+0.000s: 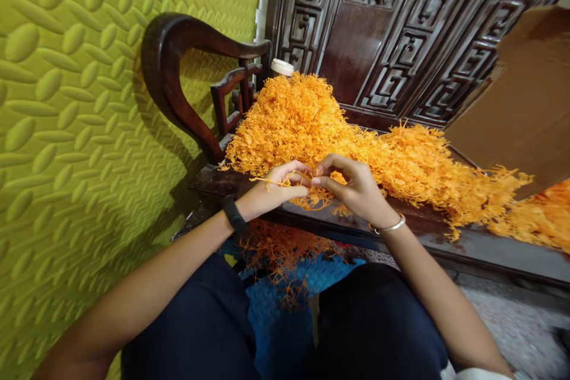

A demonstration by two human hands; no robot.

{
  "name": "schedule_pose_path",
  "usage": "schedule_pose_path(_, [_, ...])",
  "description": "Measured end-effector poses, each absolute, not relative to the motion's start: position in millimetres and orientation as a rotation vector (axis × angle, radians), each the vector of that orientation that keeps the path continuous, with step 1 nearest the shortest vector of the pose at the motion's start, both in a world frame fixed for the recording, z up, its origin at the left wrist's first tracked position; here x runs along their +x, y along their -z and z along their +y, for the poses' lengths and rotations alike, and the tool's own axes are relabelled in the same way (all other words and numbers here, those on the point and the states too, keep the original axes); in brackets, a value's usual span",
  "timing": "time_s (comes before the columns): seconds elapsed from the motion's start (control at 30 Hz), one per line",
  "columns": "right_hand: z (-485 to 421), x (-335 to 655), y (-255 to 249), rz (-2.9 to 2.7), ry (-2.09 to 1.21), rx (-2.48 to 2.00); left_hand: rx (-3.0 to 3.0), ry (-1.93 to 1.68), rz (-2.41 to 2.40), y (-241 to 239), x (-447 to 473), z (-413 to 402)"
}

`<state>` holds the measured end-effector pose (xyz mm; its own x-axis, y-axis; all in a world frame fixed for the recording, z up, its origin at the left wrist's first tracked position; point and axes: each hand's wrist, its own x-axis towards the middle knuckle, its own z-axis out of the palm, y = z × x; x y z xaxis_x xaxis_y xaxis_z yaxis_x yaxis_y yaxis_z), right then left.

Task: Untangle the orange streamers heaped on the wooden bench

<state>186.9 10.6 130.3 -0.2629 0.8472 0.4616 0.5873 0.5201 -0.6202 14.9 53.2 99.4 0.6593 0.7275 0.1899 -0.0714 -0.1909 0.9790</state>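
Left hand (278, 185) and right hand (358, 187) sit together, grip unclear — a thin, kinked orange strand (267, 180) crosses the left — before a frizzy orange fibre heap (294, 122) on a glossy dark-wood bench (494, 244).

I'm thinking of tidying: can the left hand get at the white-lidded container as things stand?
Probably not straight ahead: the orange pile stands between the left hand and the white-lidded container, and an orange strand lies across that hand. The container shows above the pile, so reaching over might work.
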Motion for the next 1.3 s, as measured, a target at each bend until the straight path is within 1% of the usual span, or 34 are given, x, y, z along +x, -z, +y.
schedule_pose_path(0.2, [11.9,182.3,-127.4,-2.031,-0.33,-1.094,1.783,-0.676,0.589,-98.7,13.7,54.1])
schedule_pose_path(0.3, [13.4,182.5,-125.0,-2.046,-0.286,-1.112,1.85,-0.765,0.773,-95.9,12.3,52.9])
schedule_pose_path(0.4, [14.1,183.2,-124.3,-2.078,-0.333,-1.182,1.954,-0.896,0.849,-91.0,12.3,51.7])
schedule_pose_path(0.57, [10.2,182.8,-130.8,-2.08,-0.343,-1.206,1.959,-0.877,0.865,-96.2,12.1,49.6])
schedule_pose_path(0.63, [8.4,182.2,-133.2,-2.011,-0.474,-1.203,1.905,-0.811,0.768,-104.1,10.3,49.8])
schedule_pose_path(0.77, [6.1,179.7,-132.4,-1.806,-1.098,-1.055,1.695,-0.623,0.432,-114.5,4.6,52.5])
schedule_pose_path(0.8, [5.6,178.5,-131.1,-1.768,-1.21,-0.992,1.636,-0.601,0.382,-114.4,3.5,53.4])
schedule_pose_path(0.87, [4.8,175.5,-127.8,-1.719,-1.332,-0.88,1.544,-0.592,0.325,-111.3,2.1,55.1])
schedule_pose_path(1.0, [6.9,170.7,-121.9,-1.642,-1.402,-0.738,1.467,-0.621,0.29,-104.5,0.4,57.5])
schedule_pose_path(1.07, [10.8,172.7,-121.8,-1.604,-1.366,-0.661,1.454,-0.672,0.222,-105.6,-1.3,56.5])
schedule_pose_path(1.13, [15.8,179.2,-124.0,-1.536,-1.223,-0.634,1.463,-0.694,0.125,-110.6,-3.4,52.5])
schedule_pose_path(1.2, [20.2,188.5,-127.0,-1.454,-0.982,-0.704,1.513,-0.645,0.073,-117.4,-4.5,46.1])
schedule_pose_path(1.3, [24.7,200.7,-128.7,-1.418,-0.572,-0.871,1.68,-0.598,0.137,-125.0,-2.7,37.8])
